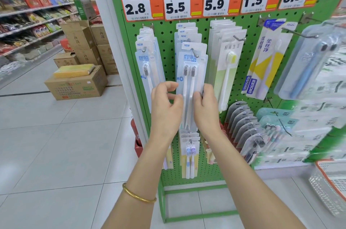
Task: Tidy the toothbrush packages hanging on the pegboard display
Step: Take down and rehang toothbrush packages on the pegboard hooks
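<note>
Green pegboard (168,41) fills the head view, and the toothbrush packages hang on it in rows from thin metal hooks. The middle bunch, the two-brush packs (191,64), hangs on one hook (195,53) between the single-brush packs (145,60) and the yellow-brush packs (227,64). The right hand (205,107) holds the front pack low down, thumb on its face and fingers round its right edge. The left hand (165,105) has curled fingers right at the pack's left edge, but I cannot tell if it is really pinching. If the hands tug down or outward too hard, I think the little hole at the top could tear, or the bunch could slide off the hook's tip. A sideways push could knock the packs next door crooked.
</note>
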A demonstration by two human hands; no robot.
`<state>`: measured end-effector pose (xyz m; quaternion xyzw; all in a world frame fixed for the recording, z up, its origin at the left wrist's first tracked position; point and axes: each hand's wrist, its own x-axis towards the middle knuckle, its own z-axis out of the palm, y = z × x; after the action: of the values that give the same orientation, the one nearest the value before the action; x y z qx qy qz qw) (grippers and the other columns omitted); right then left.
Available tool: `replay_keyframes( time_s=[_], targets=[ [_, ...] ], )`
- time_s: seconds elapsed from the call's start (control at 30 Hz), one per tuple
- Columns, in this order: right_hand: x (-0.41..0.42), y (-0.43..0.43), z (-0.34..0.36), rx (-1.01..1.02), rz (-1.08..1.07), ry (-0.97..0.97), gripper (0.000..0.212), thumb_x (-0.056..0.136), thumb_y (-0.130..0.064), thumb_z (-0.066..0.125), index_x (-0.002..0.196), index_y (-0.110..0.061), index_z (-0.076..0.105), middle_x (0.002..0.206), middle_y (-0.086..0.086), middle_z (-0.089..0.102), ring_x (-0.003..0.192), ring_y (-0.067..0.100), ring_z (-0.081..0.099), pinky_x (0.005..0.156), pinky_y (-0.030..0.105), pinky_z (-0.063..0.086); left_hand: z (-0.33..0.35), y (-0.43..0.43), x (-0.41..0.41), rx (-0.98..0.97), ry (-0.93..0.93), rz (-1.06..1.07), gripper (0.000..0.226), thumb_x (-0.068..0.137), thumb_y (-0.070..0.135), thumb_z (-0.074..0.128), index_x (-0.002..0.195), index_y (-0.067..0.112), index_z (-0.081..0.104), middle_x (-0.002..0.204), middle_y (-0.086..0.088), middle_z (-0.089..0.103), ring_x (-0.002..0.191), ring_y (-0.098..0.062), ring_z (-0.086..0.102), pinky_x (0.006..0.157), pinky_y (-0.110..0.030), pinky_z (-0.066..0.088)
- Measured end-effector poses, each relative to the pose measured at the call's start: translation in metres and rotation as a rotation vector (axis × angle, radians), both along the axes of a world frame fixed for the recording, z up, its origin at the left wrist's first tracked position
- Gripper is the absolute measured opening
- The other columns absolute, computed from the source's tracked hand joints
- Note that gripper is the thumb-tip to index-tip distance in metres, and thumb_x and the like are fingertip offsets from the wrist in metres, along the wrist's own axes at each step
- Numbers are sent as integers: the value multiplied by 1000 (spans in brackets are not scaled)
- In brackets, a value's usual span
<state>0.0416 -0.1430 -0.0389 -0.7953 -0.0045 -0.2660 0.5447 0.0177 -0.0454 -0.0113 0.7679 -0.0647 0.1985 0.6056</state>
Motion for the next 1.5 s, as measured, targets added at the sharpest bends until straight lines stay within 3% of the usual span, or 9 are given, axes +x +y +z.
replay_keyframes(
  time_s=[0.13,0.27,0.43,0.57,0.87,1.5],
  targets=[
    [-5,-2,-1,-3,3,-16,11,98,-10,37,88,-10,38,68,-6,35,56,4,34,53,27,26,0,-2,-3,7,-1,1,25,92,6,50,109,24,52,114,9,48,84,16,49,71,-2,39],
    [-9,-4,0,-19,-12,-41,10,99,-11,37,90,-8,42,71,-5,37,59,4,36,52,18,28,1,-3,-6,4,-4,2,25,92,6,50,109,25,51,115,9,49,85,17,49,72,-2,39],
    [-13,-6,-1,-18,-2,-48,12,99,-11,37,91,-5,42,71,-5,36,60,5,35,57,30,28,3,-4,-8,8,-10,3,26,92,6,49,108,27,51,117,7,49,84,16,49,74,-2,39],
    [-14,-7,0,-30,-10,-43,13,99,-12,36,87,-10,38,69,-6,34,57,3,35,53,20,28,4,-5,-8,-3,-13,-1,27,92,5,49,108,27,51,117,7,50,84,15,50,72,-2,39],
    [-18,-7,0,-14,-3,-44,13,99,-11,36,87,-10,38,70,-6,34,59,5,34,56,28,27,4,-5,-8,6,-16,3,27,92,5,49,107,27,51,117,7,49,84,17,49,73,-2,39],
    [-24,-11,-2,2,-15,-59,14,99,-9,38,85,-11,38,69,-6,34,58,4,33,54,18,29,1,-8,-7,11,-15,5,26,91,4,49,110,22,52,117,3,50,82,17,48,73,-1,38]
  ],
)
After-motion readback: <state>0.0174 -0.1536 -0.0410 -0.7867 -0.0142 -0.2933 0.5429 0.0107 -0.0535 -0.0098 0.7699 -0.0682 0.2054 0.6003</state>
